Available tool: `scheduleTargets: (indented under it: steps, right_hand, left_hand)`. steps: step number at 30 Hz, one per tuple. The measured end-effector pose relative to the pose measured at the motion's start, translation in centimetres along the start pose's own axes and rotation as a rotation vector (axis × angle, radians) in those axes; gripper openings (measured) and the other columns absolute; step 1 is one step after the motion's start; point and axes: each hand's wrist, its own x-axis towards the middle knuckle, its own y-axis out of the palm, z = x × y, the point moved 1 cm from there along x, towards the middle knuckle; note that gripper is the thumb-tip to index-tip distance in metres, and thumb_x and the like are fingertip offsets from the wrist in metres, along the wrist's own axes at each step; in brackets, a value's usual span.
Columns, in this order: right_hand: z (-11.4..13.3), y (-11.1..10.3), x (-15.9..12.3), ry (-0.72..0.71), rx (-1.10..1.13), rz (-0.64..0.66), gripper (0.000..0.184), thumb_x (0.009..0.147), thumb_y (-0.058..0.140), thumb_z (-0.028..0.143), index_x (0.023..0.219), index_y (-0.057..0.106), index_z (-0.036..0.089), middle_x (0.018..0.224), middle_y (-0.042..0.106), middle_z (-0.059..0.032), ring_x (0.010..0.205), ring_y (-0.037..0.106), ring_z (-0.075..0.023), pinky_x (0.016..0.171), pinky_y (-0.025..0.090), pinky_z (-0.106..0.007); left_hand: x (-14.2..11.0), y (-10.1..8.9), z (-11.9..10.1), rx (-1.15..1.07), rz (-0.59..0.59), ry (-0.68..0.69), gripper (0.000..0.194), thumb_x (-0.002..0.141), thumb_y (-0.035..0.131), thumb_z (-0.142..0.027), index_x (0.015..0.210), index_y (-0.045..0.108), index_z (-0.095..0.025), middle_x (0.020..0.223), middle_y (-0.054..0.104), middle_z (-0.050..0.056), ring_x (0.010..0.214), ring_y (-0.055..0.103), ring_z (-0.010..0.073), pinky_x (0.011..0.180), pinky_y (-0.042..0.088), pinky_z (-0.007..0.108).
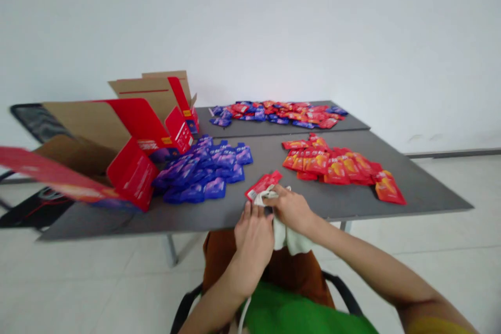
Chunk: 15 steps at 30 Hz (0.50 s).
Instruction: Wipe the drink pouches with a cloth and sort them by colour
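A red pouch (261, 186) lies at the near edge of the grey table, in front of me. My left hand (254, 237) is closed at its near end, fingertips together and pressing there; the exact contact is partly hidden. In my right hand (293, 211) is a bunched white cloth (297, 242). Part of the cloth lies over the pouch's right side, and the rest hangs below the table edge. To the left is a heap of purple-blue pouches (207, 169). A spread row of red-orange pouches (332, 163) lies to the right.
Open red-and-brown cartons (133, 175) stand along the left of the table (270, 148), flaps raised. At the back is a mixed pile of red and blue pouches (282, 114). A black bag-like item (31, 206) is at far left. Chair armrests (344, 295) flank me.
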Motion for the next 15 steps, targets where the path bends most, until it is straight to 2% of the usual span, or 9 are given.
scheduleTargets:
  steps: [2, 4, 6, 8, 12, 13, 15]
  right_hand:
    - [-1.0, -0.2, 0.2, 0.142, -0.031, -0.04, 0.043, 0.091, 0.044, 0.021, 0.123, 0.059, 0.046, 0.117, 0.053, -0.0044, 0.096, 0.06, -0.0212, 0.071, 0.047, -0.029]
    - [-2.3, -1.0, 0.5, 0.288, -0.073, -0.084, 0.043, 0.091, 0.042, 0.018, 0.124, 0.059, 0.04, 0.112, 0.054, -0.007, 0.097, 0.059, -0.0218, 0.071, 0.047, -0.028]
    - [-3.0, -1.9, 0.5, 0.334, -0.086, -0.121, 0.043, 0.091, 0.043, 0.017, 0.123, 0.06, 0.038, 0.112, 0.053, -0.0071, 0.097, 0.059, -0.0211, 0.071, 0.046, -0.027]
    - [-2.7, -2.2, 0.1, 0.24, -0.068, -0.146, 0.043, 0.091, 0.043, 0.017, 0.125, 0.059, 0.04, 0.114, 0.053, -0.0054, 0.097, 0.058, -0.0194, 0.073, 0.046, -0.026]
    - [-0.3, -0.8, -1.0, -0.18, 0.012, -0.109, 0.038, 0.091, 0.049, 0.027, 0.125, 0.057, 0.042, 0.117, 0.055, -0.0012, 0.099, 0.057, -0.0165, 0.076, 0.045, -0.023]
    - [0.1, -0.4, -1.0, -0.232, 0.021, -0.099, 0.036, 0.091, 0.05, 0.029, 0.124, 0.058, 0.041, 0.115, 0.056, -0.0009, 0.099, 0.057, -0.0165, 0.076, 0.045, -0.023]
    - [0.4, 0.0, -0.7, -0.182, 0.011, -0.101, 0.033, 0.092, 0.048, 0.031, 0.122, 0.059, 0.04, 0.11, 0.058, -0.0014, 0.096, 0.058, -0.0167, 0.073, 0.045, -0.024]
  left_hand:
    - [0.0, 1.0, 0.0, 0.06, 0.001, 0.01, 0.045, 0.094, 0.038, -0.023, 0.127, 0.059, 0.0, 0.134, 0.053, 0.024, 0.13, 0.047, 0.031, 0.103, 0.043, 0.037]
    - [0.3, 2.1, 0.1, 0.099, -0.033, 0.044, 0.046, 0.093, 0.038, -0.021, 0.127, 0.058, 0.003, 0.134, 0.052, 0.026, 0.131, 0.046, 0.0323, 0.103, 0.043, 0.039]
    - [0.5, 2.7, 0.2, 0.148, -0.068, 0.085, 0.047, 0.093, 0.037, -0.021, 0.124, 0.06, 0.005, 0.13, 0.055, 0.027, 0.13, 0.047, 0.0325, 0.104, 0.043, 0.039]
    - [0.5, 2.6, 0.3, 0.185, -0.074, 0.125, 0.046, 0.093, 0.036, -0.021, 0.123, 0.061, 0.004, 0.128, 0.057, 0.026, 0.129, 0.049, 0.0321, 0.103, 0.043, 0.038]
    - [0.0, 1.7, 0.5, 0.204, -0.055, 0.169, 0.044, 0.092, 0.036, -0.017, 0.122, 0.063, 0.0, 0.125, 0.061, 0.024, 0.126, 0.051, 0.0305, 0.098, 0.047, 0.036]
    - [-0.1, 1.6, 0.6, 0.207, -0.051, 0.173, 0.044, 0.092, 0.035, -0.016, 0.122, 0.063, -0.001, 0.125, 0.061, 0.023, 0.127, 0.051, 0.0302, 0.097, 0.048, 0.036]
    - [0.0, 1.5, 0.8, 0.22, -0.031, 0.18, 0.044, 0.092, 0.035, -0.016, 0.124, 0.062, -0.001, 0.127, 0.06, 0.023, 0.127, 0.051, 0.0297, 0.097, 0.047, 0.036]
